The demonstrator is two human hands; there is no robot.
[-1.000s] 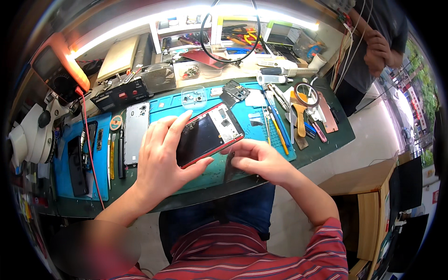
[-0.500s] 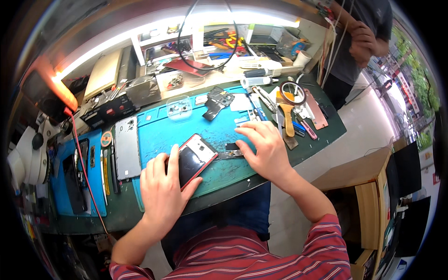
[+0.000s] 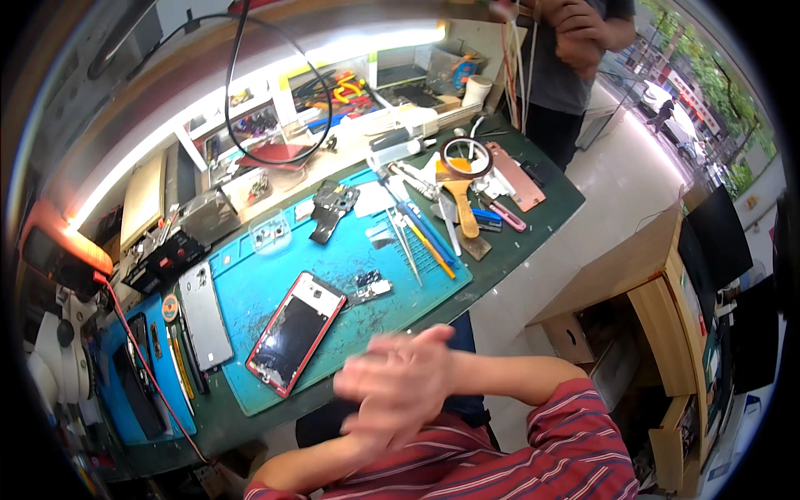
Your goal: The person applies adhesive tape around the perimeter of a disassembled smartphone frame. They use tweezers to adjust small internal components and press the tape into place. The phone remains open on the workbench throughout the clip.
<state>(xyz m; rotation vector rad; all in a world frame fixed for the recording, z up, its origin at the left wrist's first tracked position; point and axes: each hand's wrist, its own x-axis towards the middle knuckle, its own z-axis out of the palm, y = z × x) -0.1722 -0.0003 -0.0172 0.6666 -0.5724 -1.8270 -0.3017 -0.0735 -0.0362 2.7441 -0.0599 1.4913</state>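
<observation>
My left hand (image 3: pixel 385 427) and my right hand (image 3: pixel 400 373) are pressed together in front of my body, off the table's near edge. Motion smears their fingers, and each hand partly hides the other. No object shows between them. Nearest to them lies an opened phone (image 3: pixel 293 337) with a red frame, tilted on the blue work mat (image 3: pixel 250 292). Close to its right side sits a small phone circuit board (image 3: pixel 371 286). Farther back on the mat are a black phone part (image 3: pixel 333 210) and a clear plastic box (image 3: pixel 271 233).
Tweezers (image 3: pixel 406 250), a brush (image 3: pixel 460 208) and a tape roll (image 3: pixel 467 158) lie at the right. A grey phone back (image 3: pixel 205 317) and an orange multimeter (image 3: pixel 62 250) are at the left. A black cable (image 3: pixel 329 100) loops above. Another person (image 3: pixel 558 75) stands beyond the far right corner.
Both hands have left the phone and circuit board and come together near my body. The phone now lies flat on the mat. The view has shifted, too.
</observation>
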